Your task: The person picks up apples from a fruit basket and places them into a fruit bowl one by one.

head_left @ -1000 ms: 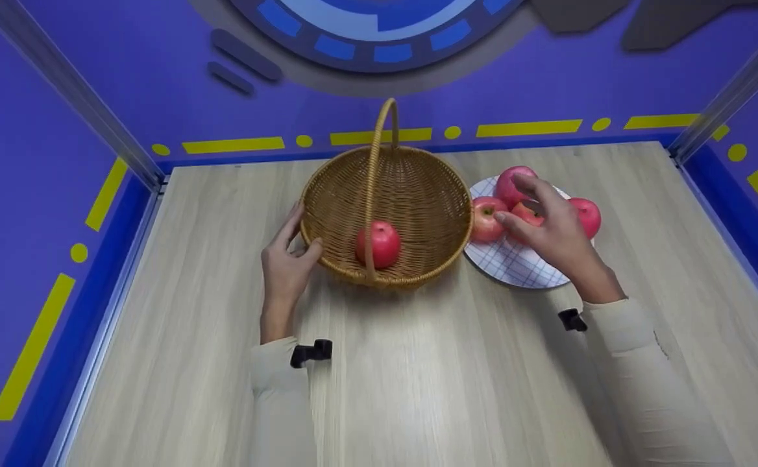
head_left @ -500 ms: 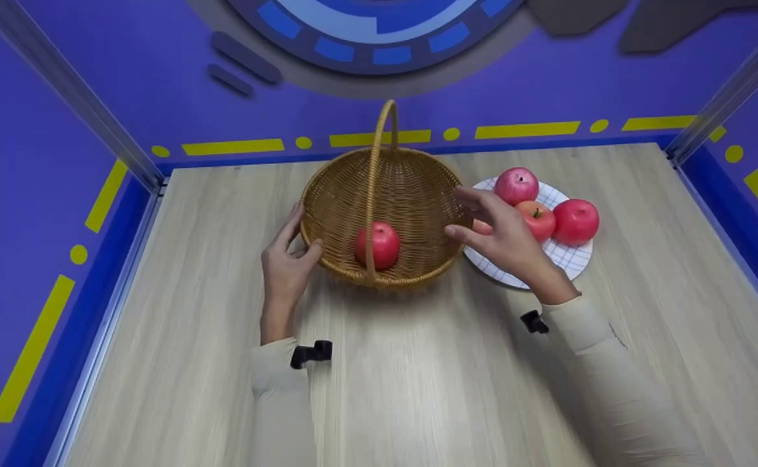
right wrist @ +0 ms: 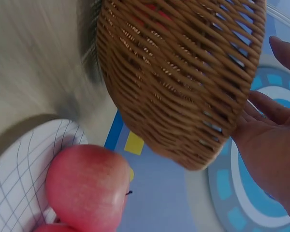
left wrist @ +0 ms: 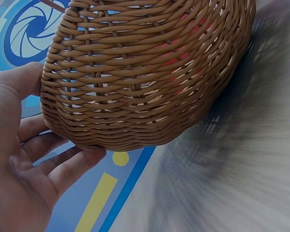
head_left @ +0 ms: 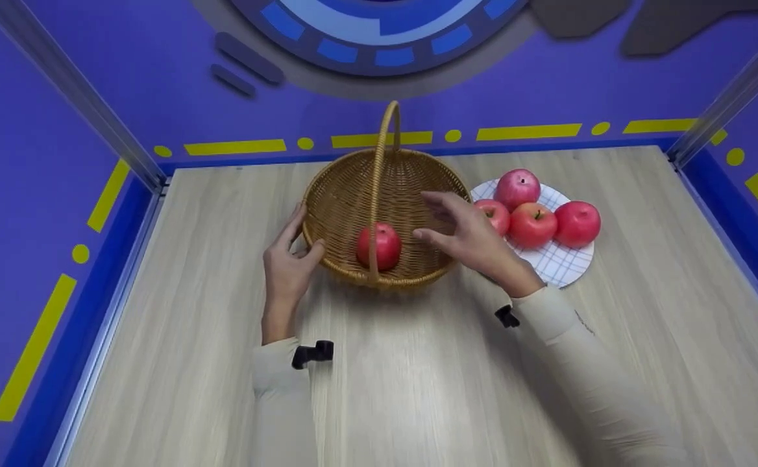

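Observation:
A wicker basket (head_left: 418,175) with a tall arched handle stands at the back middle of the table. One red apple (head_left: 387,246) lies inside it, near the front. My left hand (head_left: 288,266) holds the basket's left rim, thumb at the edge and fingers along the outer wall. In the left wrist view those fingers (left wrist: 70,166) touch the weave. Over the basket's right side hovers my right hand (head_left: 473,240), fingers spread and nothing in them. Several red apples (head_left: 533,225) sit on a white plate (head_left: 564,266) with blue checks, right of the basket.
A light wooden table (head_left: 379,383) carries everything. Blue panels (head_left: 158,78) with yellow markings rise behind it and along both sides, with metal posts at the back corners. The plate stands close beside the basket's right side.
My right hand has moved left from above the plate, past the basket's right rim, to over the basket's interior. The left hand and the basket stay in place.

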### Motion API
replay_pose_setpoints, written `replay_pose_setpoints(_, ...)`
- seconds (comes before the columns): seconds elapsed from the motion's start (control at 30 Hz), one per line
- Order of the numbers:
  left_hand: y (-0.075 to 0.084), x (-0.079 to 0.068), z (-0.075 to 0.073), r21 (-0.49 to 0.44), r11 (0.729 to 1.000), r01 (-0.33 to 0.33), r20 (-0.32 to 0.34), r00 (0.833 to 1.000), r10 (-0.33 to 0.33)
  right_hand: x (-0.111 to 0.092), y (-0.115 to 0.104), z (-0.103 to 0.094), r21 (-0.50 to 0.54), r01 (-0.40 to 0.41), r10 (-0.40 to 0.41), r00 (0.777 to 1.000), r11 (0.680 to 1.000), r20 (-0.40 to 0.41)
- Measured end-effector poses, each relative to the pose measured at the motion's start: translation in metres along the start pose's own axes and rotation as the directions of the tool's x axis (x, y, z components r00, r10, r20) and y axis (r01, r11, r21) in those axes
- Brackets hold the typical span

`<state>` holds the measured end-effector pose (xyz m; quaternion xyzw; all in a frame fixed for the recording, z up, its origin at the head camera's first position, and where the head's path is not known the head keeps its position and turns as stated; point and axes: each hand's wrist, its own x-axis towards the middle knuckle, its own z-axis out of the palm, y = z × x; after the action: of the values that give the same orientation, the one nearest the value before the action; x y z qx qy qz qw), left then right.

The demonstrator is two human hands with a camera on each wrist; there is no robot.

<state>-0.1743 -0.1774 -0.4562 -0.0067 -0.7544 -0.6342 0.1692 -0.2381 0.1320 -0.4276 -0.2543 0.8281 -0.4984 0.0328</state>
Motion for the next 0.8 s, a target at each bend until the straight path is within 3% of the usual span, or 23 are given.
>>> replay_pose_setpoints(0.3,0.002,0.0,-0.001,0.007,1.0,0.002,0.006,1.0,-0.002,0.009,0.002,0.011,-0.083,0.063,-0.064,0.998,0.995,-0.006)
replay_pose_setpoints(0.57,-0.027,0.008,-0.001,0.036,0.999,-0.01,-0.008,1.0,0.01,0.015,0.002,0.016,-0.12,0.069,-0.069,0.998,0.99,0.002)
replay_pose_setpoints(0.8,-0.033,0.008,-0.002,0.036,0.998,-0.048,0.001,0.999,0.048,0.019,0.004,0.023,-0.153,0.085,-0.084,0.996,0.985,0.019)
